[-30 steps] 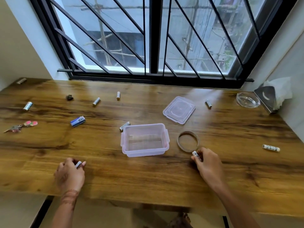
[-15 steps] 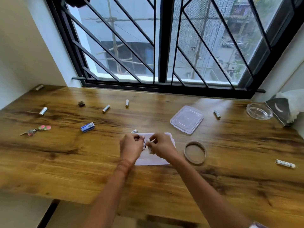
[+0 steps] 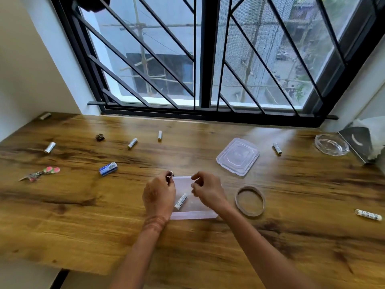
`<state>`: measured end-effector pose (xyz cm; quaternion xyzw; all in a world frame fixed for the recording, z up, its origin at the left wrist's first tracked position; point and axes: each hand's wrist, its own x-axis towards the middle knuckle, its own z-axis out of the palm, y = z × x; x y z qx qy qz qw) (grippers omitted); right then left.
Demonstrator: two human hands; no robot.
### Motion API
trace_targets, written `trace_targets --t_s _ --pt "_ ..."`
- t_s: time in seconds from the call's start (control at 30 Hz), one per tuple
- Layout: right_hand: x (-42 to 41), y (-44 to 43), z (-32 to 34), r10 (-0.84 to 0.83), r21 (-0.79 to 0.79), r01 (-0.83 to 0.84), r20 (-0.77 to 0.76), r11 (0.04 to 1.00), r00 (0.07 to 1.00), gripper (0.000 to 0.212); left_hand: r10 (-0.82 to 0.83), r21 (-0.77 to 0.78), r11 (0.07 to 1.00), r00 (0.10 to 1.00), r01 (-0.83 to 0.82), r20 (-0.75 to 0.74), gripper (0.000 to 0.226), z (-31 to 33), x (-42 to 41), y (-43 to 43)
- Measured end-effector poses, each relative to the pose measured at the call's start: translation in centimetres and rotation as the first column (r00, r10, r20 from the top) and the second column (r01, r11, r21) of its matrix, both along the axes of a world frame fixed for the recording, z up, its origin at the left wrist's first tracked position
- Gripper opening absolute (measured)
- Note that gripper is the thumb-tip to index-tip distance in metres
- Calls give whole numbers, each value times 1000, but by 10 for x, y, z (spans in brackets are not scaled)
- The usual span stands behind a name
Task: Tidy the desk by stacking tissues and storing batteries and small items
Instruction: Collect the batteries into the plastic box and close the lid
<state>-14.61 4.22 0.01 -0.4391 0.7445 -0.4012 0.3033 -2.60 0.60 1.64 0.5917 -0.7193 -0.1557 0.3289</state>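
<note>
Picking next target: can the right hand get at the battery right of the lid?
Probably yes: that battery lies alone on bare desk, the flat lid is beside it, and nothing stands between it and the right hand.

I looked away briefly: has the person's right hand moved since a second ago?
Yes. The right hand went left, from the brown ring's near edge to above the clear box.

The left hand (image 3: 159,195) and right hand (image 3: 208,190) cover most of the clear container (image 3: 193,215); whether their curled fingers pinch anything is lost to blur (a pale speck shows at each). The tissue holder (image 3: 357,142) runs off the right edge of view.
</note>
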Motion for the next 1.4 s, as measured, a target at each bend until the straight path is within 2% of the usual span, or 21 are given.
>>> trace_targets --t_s 0.13,0.23,0.3,0.43,0.53,0.6,0.7,0.8,0.87,1.0,1.07,1.13,1.2,1.23,1.3,1.4 --pt "-40 0 21 -182 -238 138 -175 961 968 12 77 83 994 992 -69 -99 22 -8 11 -31" --pt "-89 -3 18 -352 -284 267 -316 921 881 13 36 172 985 998 -29 -43 25 -16 14 -55" --pt "-127 -6 4 -402 -202 348 -416 915 815 20 -35 262 965 999 28 21 30 -22 13 -69" --pt "-198 -11 -25 -340 36 450 -604 892 721 41 -191 410 899 981 157 43 29 -27 9 -81" --pt "-235 -15 -35 -273 155 471 -644 868 715 48 -227 408 897 969 169 96 28 -27 5 -87" --pt "-247 -18 -39 -226 217 458 -644 862 731 42 -223 409 899 967 155 125 30 -26 3 -91" --pt "-254 -21 -40 -172 205 438 -715 875 678 22 -194 408 904 973 127 126 29 -27 -1 -95" --pt "-253 -22 -37 -238 88 471 -772 878 589 20 -145 403 911 984 91 104 24 -26 -4 -94" --pt "-248 -22 -33 -308 36 492 -740 870 598 17 -83 397 917 993 44 82 27 -23 -5 -93" --pt "-208 -16 -11 -468 -111 490 -536 864 703 18 50 352 935 998 -36 -29 27 -9 -1 -85" --pt "-170 -9 11 -480 -167 450 -328 877 814 15 77 392 920 978 6 -196 24 3 3 -76" --pt "-125 3 32 -398 -143 390 -30 910 917 12 98 457 884 920 94 -379 16 16 8 -62" --pt "-83 16 45 -253 -97 281 230 955 940 16 88 517 835 883 187 -462 5 21 10 -46" --pt "-64 19 46 -185 -64 212 289 975 939 18 66 547 806 884 226 -463 2 21 9 -38" --pt "-34 21 42 -63 18 61 238 998 969 18 0 595 766 927 241 -376 2 15 4 -25" --pt "-6 16 24 89 206 -81 -28 975 996 10 -185 602 777 981 186 -63 10 6 -7 -10"
